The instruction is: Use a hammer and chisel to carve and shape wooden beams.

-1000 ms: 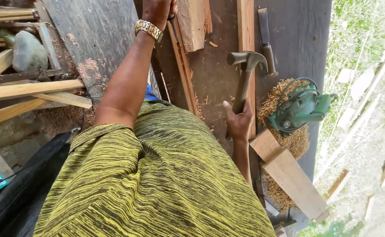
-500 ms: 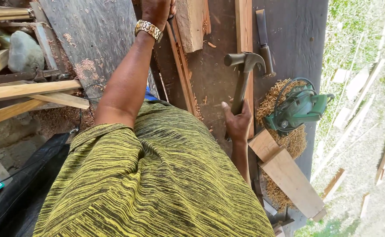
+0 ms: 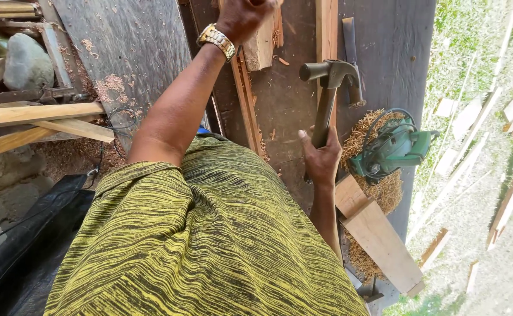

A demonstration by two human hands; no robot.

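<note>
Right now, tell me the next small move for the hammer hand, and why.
Probably bring the hammer across toward the wood block. The right hand grips the handle with the head raised above the bench, off to the side of the block, while the left hand rests on that block. What it is meant to strike is hidden, so keep the swing short.

We see bright daylight, harshest on the washed-out grass [image 3: 479,35] far right of our right hand's fingers [image 3: 312,146]. Bench [image 3: 280,105] under the fingers sits in softer shade. Centre sharp; edges stretched, slightly soft. No motion blur on the hammer [image 3: 326,88].
</note>
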